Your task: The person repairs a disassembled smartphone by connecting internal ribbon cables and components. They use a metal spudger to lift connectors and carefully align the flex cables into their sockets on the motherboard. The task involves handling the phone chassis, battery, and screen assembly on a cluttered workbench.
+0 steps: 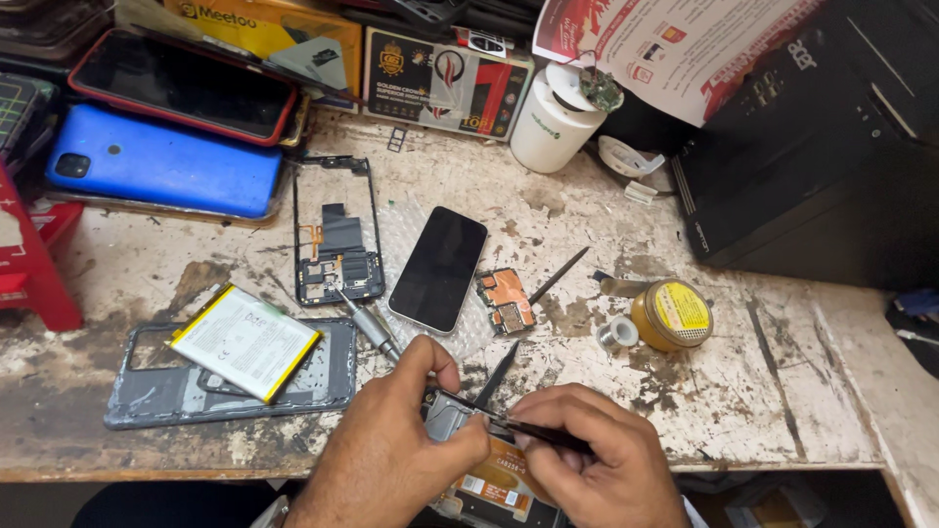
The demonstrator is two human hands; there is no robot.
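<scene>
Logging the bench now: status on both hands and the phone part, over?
Left hand steadies opened phone assembly at bench edge. Right hand pinches black tweezers, tips on assembly. Screwdriver lies just beyond, apart.

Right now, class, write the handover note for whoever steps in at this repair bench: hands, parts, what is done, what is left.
Left hand steadies an opened phone at the bench edge. Right hand grips black tweezers, tips on the phone's inside.
Done: battery lies out on a grey back cover; a bare frame, a screen and a small circuit board lie on the bench.
Left: the held phone is still open, nothing refitted.
</scene>
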